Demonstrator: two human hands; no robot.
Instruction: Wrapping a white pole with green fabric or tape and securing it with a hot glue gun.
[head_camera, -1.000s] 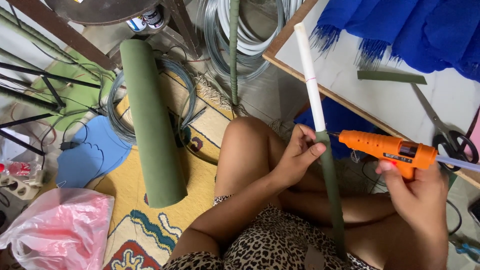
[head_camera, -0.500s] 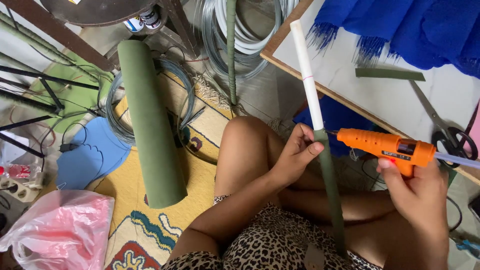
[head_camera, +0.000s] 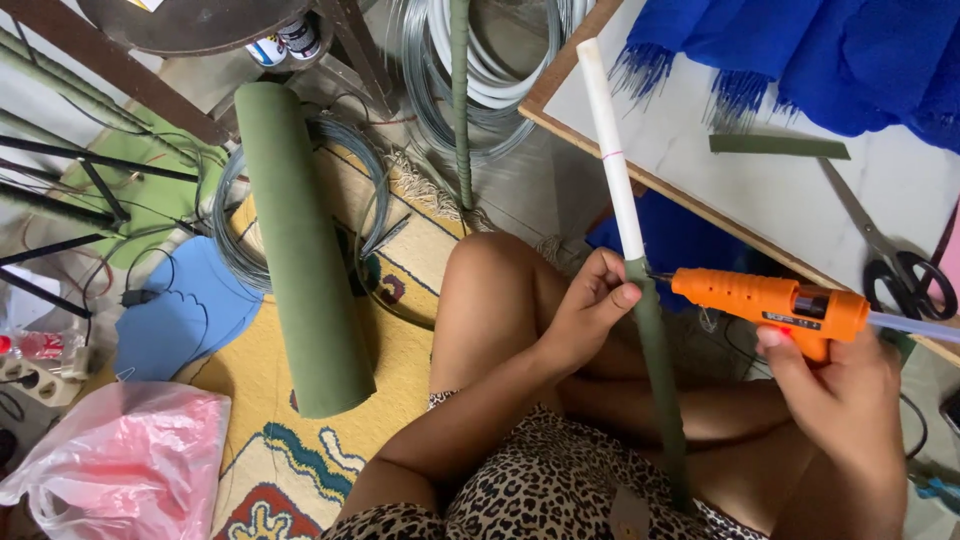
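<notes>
Left hand (head_camera: 590, 310) closed around the stick (head_camera: 640, 290), fingertips curled at the line where the green wrap begins; thumb behind, hidden. Right hand (head_camera: 850, 400) gripping an orange glue gun (head_camera: 770, 305), index finger on the trigger, nozzle tip touching the stick just beside the left fingertips.

Risk, as judged: the nozzle sits very near bare fingers, so a squeeze too long could run hot glue onto skin or drip to the bare knee below. The stick is held at one spot only and leans across the lap; a slip would smear the glue line or loosen the wrap edge.

Stick: slim, round, rigid; upper part smooth white, lower part covered in matte green, felt-like material. Clear glue rod juts from the gun's rear.

Outward: counter (head_camera: 700, 170) with pale hard top and wood edge, carrying a flat green strip (head_camera: 780, 146), metal scissors (head_camera: 900, 260) with dark handles, and fringed blue fabric (head_camera: 820, 60). On the floor, a thick roll of green felt (head_camera: 300, 250), coils of grey wire (head_camera: 440, 90), a patterned yellow rug (head_camera: 250, 370), a crumpled pink plastic bag (head_camera: 110, 470).
</notes>
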